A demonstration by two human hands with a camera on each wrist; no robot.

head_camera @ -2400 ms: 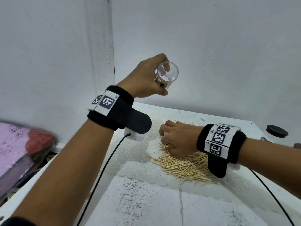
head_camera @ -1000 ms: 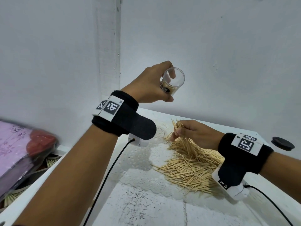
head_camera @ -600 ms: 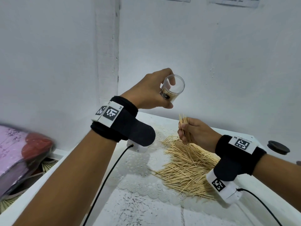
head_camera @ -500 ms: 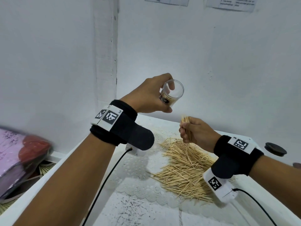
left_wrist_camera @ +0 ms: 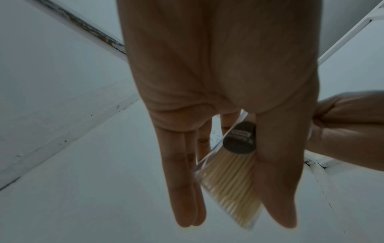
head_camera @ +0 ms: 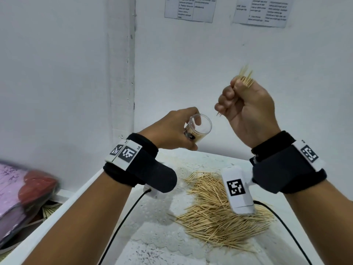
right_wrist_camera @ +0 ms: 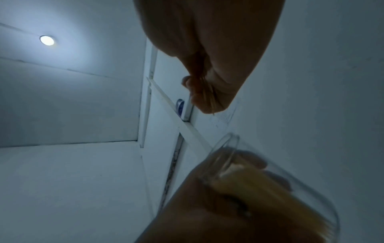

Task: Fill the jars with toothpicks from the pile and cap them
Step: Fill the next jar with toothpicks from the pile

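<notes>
My left hand [head_camera: 172, 129] grips a small clear jar [head_camera: 198, 129] in the air, tilted with its open mouth toward me and to the right. The left wrist view shows the jar [left_wrist_camera: 230, 172] with toothpicks lying inside and a dark round label on it. Up and to the right of the jar, my right hand [head_camera: 246, 104] is a raised fist around a bunch of toothpicks [head_camera: 245, 78], whose tips stick out above and below it. In the right wrist view the jar [right_wrist_camera: 270, 180] lies below that fist [right_wrist_camera: 207, 92]. The loose toothpick pile [head_camera: 219, 213] lies on the table.
The white table [head_camera: 149, 251] carries a lace mat [head_camera: 158, 209] under the pile. A wall corner stands close behind, with paper sheets [head_camera: 190, 8] stuck high up. A pink and red bundle [head_camera: 23, 194] lies off the table's left edge. Wrist cables trail across the tabletop.
My right hand has lifted a bunch of toothpicks from the pile and risen up to the right, above jar level. The left hand keeps holding the jar; the head view has tilted upward.
</notes>
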